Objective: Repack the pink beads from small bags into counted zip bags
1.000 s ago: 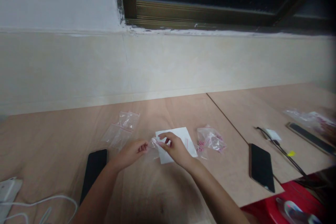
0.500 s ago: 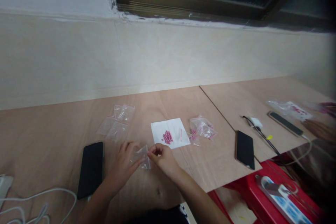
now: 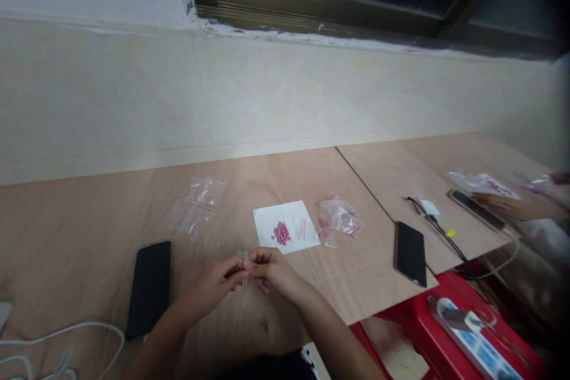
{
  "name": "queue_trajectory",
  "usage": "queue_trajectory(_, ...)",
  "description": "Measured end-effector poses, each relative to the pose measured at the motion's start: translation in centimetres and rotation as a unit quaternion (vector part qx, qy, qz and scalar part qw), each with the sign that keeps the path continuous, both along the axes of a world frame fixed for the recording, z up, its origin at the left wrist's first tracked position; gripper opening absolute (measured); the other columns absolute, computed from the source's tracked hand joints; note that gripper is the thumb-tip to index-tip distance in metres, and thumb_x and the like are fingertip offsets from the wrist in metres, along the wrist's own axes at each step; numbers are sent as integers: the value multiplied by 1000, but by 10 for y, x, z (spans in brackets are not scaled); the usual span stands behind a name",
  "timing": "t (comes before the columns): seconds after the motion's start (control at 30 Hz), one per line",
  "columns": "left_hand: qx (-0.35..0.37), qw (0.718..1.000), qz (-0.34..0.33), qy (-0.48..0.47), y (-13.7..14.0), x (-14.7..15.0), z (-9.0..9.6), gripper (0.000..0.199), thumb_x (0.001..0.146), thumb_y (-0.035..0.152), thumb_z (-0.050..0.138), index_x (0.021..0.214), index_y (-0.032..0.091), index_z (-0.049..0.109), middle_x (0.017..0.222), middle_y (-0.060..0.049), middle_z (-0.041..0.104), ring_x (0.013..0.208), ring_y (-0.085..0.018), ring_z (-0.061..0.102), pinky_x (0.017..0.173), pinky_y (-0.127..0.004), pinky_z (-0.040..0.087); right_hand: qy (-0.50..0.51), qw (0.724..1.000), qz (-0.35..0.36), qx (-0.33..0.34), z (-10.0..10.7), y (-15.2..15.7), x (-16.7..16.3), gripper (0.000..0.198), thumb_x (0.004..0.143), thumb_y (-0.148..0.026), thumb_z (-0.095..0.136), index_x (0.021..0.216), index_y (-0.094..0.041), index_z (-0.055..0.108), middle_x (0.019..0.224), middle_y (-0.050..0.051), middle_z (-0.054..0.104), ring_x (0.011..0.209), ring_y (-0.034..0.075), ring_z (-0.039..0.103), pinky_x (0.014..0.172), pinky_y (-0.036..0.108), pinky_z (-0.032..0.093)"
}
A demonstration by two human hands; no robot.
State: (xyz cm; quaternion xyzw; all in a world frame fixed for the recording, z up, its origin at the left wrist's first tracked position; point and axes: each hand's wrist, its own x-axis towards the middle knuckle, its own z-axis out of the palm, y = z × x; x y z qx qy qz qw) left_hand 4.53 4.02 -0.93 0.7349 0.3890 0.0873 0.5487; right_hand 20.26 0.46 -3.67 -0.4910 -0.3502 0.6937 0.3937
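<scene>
My left hand (image 3: 216,284) and my right hand (image 3: 272,270) meet above the wooden table (image 3: 89,237), both pinching a small clear plastic bag (image 3: 244,261) between their fingertips. Just beyond them lies a white paper sheet (image 3: 286,225) with a little heap of pink beads (image 3: 281,232) on it. To its right sits a clear bag holding pink beads (image 3: 339,217). Empty clear bags (image 3: 196,208) lie to the left of the paper.
A black phone (image 3: 149,288) lies left of my left arm, with white cables (image 3: 62,344) at the near left. Another phone (image 3: 410,252) and a black cable (image 3: 439,228) lie on the right. Another person's hand (image 3: 507,206) rests far right. A red stool (image 3: 449,332) carries a power strip.
My hands have drawn back from the paper toward me with the small clear bag, uncovering the bead heap, and now pinch it closer together. The view tilted down.
</scene>
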Motion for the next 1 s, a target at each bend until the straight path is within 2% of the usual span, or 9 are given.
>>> queue_trajectory(0.17,-29,999,32,9,0,-3,-8,28,81,38,43,64,17,50,55,5,47,48,-9,47,47,-21,39,-14,1000,8,24,-2,1,5,27,65,-41,63,60,-17,51,41,-8,42,29,5,32,29,19,23)
queue_trajectory(0.27,-7,997,73,23,0,-5,-16,24,77,37,47,62,18,46,52,6,41,45,-8,42,40,-19,36,-86,996,5,35,5,1,5,22,68,-35,61,61,-17,50,43,-8,42,29,5,33,30,19,23)
queue_trajectory(0.4,29,989,139,40,8,-11,-17,16,73,28,47,61,19,42,53,7,40,45,-9,43,40,-18,37,-198,978,-5,61,18,2,5,13,69,-21,56,59,-17,48,49,-6,46,38,5,36,37,19,27)
queue_trajectory(0.57,130,982,84,111,12,-12,-10,11,71,22,47,62,18,44,53,5,45,49,-10,44,47,-21,33,-295,948,-26,120,25,5,-9,18,61,-5,50,53,-18,42,51,-5,43,50,7,38,47,19,29)
queue_trajectory(0.7,153,982,50,102,11,-8,-11,4,72,21,47,75,19,47,66,3,50,58,-13,48,54,-24,38,-314,939,-38,132,22,5,-17,21,60,-6,50,52,-20,37,50,-6,40,50,8,37,47,20,27)
queue_trajectory(0.77,157,981,67,91,13,-9,-11,16,72,17,45,88,18,48,78,0,54,67,-15,53,61,-27,43,-318,938,-36,134,20,6,-15,21,60,-7,50,51,-20,36,49,-6,39,49,8,36,47,20,25)
queue_trajectory(0.83,168,982,67,59,15,-12,-9,30,75,16,44,105,19,46,100,-6,55,89,-18,54,78,-33,45,-313,939,-44,132,17,7,-11,20,60,-7,49,51,-20,36,49,-7,37,49,8,35,46,20,25)
queue_trajectory(0.93,148,989,-5,4,18,-14,-5,51,79,25,52,127,24,34,132,-9,40,122,-22,37,102,-40,30,-269,953,-67,126,15,10,-1,18,62,-10,48,53,-20,35,48,-7,35,48,7,34,45,20,25)
queue_trajectory(1.0,111,993,-49,-11,20,-11,-5,64,76,32,60,132,26,29,138,-9,34,127,-24,31,106,-42,26,-204,973,-53,100,15,13,6,17,65,-16,49,56,-21,36,46,-9,34,42,7,33,41,19,26)
